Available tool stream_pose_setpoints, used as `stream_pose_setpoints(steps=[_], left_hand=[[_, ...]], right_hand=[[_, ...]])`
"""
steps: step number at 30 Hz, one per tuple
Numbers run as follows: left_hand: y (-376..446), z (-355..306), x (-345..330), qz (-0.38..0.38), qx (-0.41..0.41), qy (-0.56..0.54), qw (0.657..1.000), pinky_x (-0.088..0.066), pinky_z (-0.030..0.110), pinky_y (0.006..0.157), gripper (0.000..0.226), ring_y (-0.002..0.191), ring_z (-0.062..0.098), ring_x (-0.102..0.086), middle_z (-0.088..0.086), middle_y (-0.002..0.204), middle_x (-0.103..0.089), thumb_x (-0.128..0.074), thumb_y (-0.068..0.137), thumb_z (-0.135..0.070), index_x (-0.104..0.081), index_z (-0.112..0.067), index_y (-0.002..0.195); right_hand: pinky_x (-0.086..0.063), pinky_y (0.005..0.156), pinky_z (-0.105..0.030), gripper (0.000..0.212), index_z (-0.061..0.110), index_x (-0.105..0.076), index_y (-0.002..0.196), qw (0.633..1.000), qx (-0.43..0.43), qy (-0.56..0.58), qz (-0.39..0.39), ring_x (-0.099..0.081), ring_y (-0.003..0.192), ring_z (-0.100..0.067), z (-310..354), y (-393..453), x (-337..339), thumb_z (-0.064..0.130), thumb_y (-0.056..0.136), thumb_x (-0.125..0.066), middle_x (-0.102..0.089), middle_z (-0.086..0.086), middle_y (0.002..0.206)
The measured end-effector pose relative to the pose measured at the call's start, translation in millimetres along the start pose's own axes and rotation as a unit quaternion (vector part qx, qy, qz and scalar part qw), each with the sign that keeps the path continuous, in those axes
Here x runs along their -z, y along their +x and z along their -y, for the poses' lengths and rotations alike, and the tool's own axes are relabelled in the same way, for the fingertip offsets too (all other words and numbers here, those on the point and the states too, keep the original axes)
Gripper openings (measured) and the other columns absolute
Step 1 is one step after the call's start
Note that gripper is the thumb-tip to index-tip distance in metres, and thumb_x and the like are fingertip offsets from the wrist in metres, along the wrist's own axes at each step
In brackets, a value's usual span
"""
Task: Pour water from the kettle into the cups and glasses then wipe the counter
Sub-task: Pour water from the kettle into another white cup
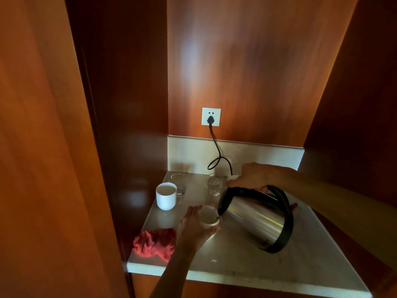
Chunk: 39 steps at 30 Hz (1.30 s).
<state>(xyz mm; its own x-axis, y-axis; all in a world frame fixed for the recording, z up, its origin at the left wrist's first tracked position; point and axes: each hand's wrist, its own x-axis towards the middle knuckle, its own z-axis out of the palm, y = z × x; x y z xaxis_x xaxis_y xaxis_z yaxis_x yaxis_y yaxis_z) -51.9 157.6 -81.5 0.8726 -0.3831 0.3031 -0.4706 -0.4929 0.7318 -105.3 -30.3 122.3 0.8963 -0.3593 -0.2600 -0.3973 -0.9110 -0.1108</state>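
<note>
My right hand (251, 176) grips the black handle of a steel kettle (255, 220), tilted left above the counter with its spout at the rim of a small white cup (208, 215). My left hand (193, 227) wraps around that cup from the left and front. A taller white cup (166, 195) stands at the back left. Two clear glasses stand behind: one (179, 183) beside the tall cup, one (215, 183) near the middle, seemingly holding water. A crumpled red cloth (155, 244) lies at the counter's front left.
The pale stone counter (236, 261) sits in a narrow wooden niche with walls close on left, right and back. A black cord (217, 151) runs from a wall socket (211, 116) down behind the glasses. The counter's front edge is near me.
</note>
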Motion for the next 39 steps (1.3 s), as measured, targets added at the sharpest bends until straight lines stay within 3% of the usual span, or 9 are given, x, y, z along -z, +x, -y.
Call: stream_pose_setpoints(steps=[16, 23, 27, 34, 39], left_hand=[[-0.9, -2.8, 2.8, 0.005, -0.001, -0.011, 1.000, -0.045, 0.015, 0.079, 0.079, 0.096, 0.002, -0.060, -0.017, 0.114, -0.057, -0.081, 0.050, -0.063, -0.055, -0.036, 0.120], [-0.1, -2.8, 3.2, 0.012, 0.002, -0.018, 1.000, -0.047, 0.018, 0.082, 0.073, 0.096, 0.001, -0.059, -0.020, 0.110, -0.054, -0.082, 0.052, -0.059, -0.055, -0.038, 0.117], [1.4, 0.1, -0.1, 0.015, 0.022, -0.015, 1.000, -0.053, 0.028, 0.086, 0.082, 0.097, 0.007, -0.061, -0.015, 0.111, -0.057, -0.078, 0.048, -0.063, -0.055, -0.030, 0.119], [3.8, -11.3, 7.4, 0.049, 0.023, -0.031, 0.998, -0.039, 0.016, 0.079, 0.068, 0.094, -0.001, -0.050, -0.022, 0.102, -0.046, -0.083, 0.051, -0.059, -0.052, -0.040, 0.108], [15.9, -13.9, 4.0, 0.006, 0.039, -0.022, 0.999, -0.043, 0.018, 0.083, 0.078, 0.102, 0.008, -0.058, -0.013, 0.109, -0.056, -0.084, 0.049, -0.056, -0.059, -0.026, 0.117]], right_hand=[[-0.048, 0.053, -0.024, 0.066, 0.011, -0.063, 0.066, 1.000, -0.001, -0.001, 0.000, -0.051, 0.038, -0.017, 4.1, -3.7, 2.3, 0.075, 0.081, -0.056, -0.059, -0.002, 0.050], [-0.049, 0.053, -0.027, 0.066, 0.012, -0.065, 0.063, 0.997, -0.017, 0.075, -0.018, -0.050, 0.036, -0.017, -13.2, -8.3, -8.0, 0.075, 0.080, -0.059, -0.057, -0.002, 0.048], [-0.046, 0.051, -0.026, 0.061, 0.011, -0.061, 0.064, 0.988, -0.045, 0.141, -0.052, -0.050, 0.033, -0.016, -24.6, -22.9, -21.1, 0.070, 0.082, -0.063, -0.057, 0.001, 0.042], [-0.036, 0.045, -0.028, 0.046, 0.019, -0.056, 0.059, 0.945, -0.034, 0.314, -0.085, -0.038, 0.030, -0.017, -44.7, -45.5, -44.6, 0.048, 0.094, -0.065, -0.047, 0.002, 0.038], [-0.034, 0.043, -0.028, 0.060, 0.013, -0.055, 0.049, 0.885, -0.053, 0.435, -0.159, -0.040, 0.030, -0.017, -69.3, -52.6, -50.7, 0.056, 0.089, -0.067, -0.047, -0.002, 0.038]])
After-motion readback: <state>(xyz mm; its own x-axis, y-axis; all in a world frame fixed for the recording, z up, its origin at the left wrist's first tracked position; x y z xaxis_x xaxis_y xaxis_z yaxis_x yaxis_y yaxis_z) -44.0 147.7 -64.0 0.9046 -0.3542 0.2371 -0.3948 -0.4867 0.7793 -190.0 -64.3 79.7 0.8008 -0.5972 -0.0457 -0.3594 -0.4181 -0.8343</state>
